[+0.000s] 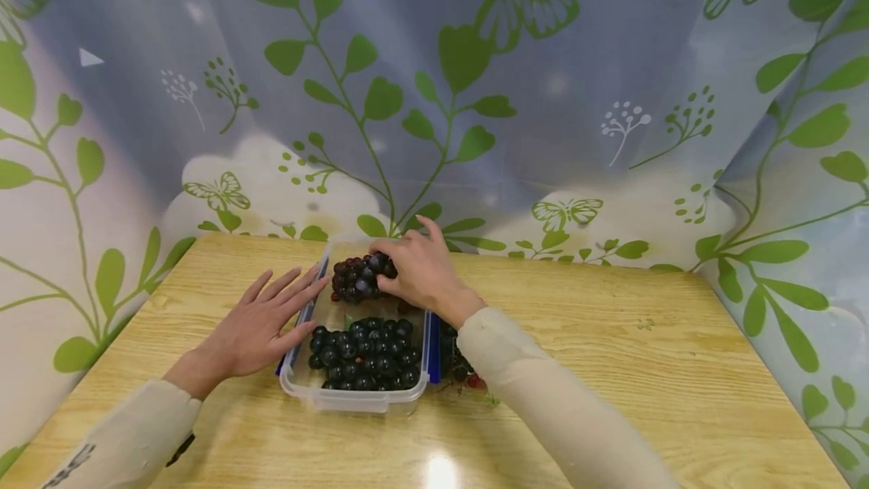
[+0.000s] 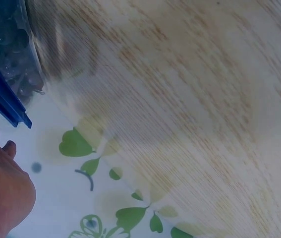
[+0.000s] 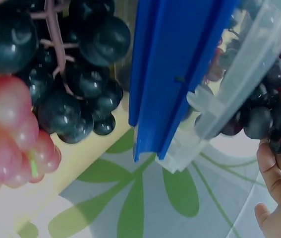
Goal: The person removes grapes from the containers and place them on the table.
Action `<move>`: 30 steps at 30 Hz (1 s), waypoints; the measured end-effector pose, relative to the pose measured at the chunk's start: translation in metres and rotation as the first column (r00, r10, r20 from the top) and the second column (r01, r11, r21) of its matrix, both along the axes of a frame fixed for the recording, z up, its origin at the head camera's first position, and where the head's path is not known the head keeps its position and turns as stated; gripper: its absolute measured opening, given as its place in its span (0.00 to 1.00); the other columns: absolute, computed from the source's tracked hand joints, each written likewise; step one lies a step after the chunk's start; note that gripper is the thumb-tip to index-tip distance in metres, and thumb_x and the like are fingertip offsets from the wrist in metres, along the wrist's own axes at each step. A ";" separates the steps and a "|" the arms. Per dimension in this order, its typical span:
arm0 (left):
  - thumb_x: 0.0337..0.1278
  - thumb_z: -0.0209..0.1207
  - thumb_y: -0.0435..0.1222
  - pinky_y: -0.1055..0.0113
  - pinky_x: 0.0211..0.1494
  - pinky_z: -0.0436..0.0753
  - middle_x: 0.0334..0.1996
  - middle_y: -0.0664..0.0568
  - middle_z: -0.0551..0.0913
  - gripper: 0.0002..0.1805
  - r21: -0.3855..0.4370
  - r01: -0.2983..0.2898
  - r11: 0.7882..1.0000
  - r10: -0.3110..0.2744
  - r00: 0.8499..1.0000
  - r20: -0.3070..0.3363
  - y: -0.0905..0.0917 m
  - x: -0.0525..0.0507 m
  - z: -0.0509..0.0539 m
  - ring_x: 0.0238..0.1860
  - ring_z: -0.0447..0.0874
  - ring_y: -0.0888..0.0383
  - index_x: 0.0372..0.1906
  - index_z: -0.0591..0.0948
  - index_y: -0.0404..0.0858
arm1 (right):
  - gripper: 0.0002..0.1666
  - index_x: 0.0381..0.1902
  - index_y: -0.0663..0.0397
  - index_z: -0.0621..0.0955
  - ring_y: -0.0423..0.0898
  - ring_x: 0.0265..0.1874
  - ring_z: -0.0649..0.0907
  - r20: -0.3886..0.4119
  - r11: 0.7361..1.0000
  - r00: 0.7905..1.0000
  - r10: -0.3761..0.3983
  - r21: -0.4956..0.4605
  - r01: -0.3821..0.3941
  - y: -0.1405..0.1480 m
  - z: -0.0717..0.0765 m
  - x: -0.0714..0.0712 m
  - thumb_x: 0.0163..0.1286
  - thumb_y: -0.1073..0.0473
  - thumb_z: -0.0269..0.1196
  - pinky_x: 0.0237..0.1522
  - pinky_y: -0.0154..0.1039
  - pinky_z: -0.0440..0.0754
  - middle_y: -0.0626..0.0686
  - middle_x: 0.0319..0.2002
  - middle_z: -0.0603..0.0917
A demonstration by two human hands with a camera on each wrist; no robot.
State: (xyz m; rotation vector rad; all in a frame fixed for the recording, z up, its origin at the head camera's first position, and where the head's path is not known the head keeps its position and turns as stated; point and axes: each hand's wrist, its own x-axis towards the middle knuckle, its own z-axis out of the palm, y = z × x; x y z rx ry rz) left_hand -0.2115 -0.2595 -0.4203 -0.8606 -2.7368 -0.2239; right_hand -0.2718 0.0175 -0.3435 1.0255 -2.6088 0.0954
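Note:
A clear plastic box with blue side clips stands on the table. Inside its near half lies a bunch of black grapes. Over the far half, my right hand grips a bunch of dark reddish-black grapes, thumb and fingers around its right side; the right wrist view shows these grapes at the fingertips. My left hand rests its outstretched fingers on the box's left edge, holding nothing. Only part of that hand appears in the left wrist view, below a blue clip.
Beside the box on the right, partly hidden under my right forearm, lie more black grapes and red grapes. The wooden table ends at a patterned curtain behind the box.

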 end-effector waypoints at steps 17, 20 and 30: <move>0.68 0.49 0.53 0.45 0.71 0.43 0.74 0.49 0.54 0.33 -0.027 0.024 0.999 -0.025 0.999 -0.028 -0.001 -0.003 0.000 0.71 0.51 0.44 0.75 0.59 0.48 | 0.23 0.56 0.39 0.79 0.46 0.38 0.82 -0.002 0.985 0.995 -0.098 -0.145 0.096 0.035 0.035 0.005 0.64 0.44 0.64 0.69 0.50 0.54 0.45 0.30 0.85; 0.68 0.50 0.52 0.46 0.71 0.43 0.74 0.49 0.54 0.33 -0.039 0.035 0.999 -0.037 0.998 -0.048 -0.001 -0.004 0.000 0.72 0.51 0.44 0.74 0.60 0.48 | 0.23 0.56 0.40 0.79 0.47 0.38 0.82 -0.001 0.975 0.993 -0.116 -0.189 0.114 0.046 0.040 0.006 0.63 0.45 0.64 0.69 0.50 0.55 0.46 0.32 0.85; 0.67 0.52 0.51 0.46 0.71 0.42 0.74 0.49 0.55 0.34 -0.034 0.038 0.999 -0.039 0.998 -0.041 -0.002 -0.005 0.001 0.72 0.51 0.45 0.75 0.58 0.51 | 0.22 0.54 0.44 0.81 0.50 0.39 0.82 0.031 0.952 0.983 -0.182 -0.246 0.184 0.088 0.048 0.013 0.63 0.46 0.65 0.69 0.51 0.54 0.49 0.32 0.86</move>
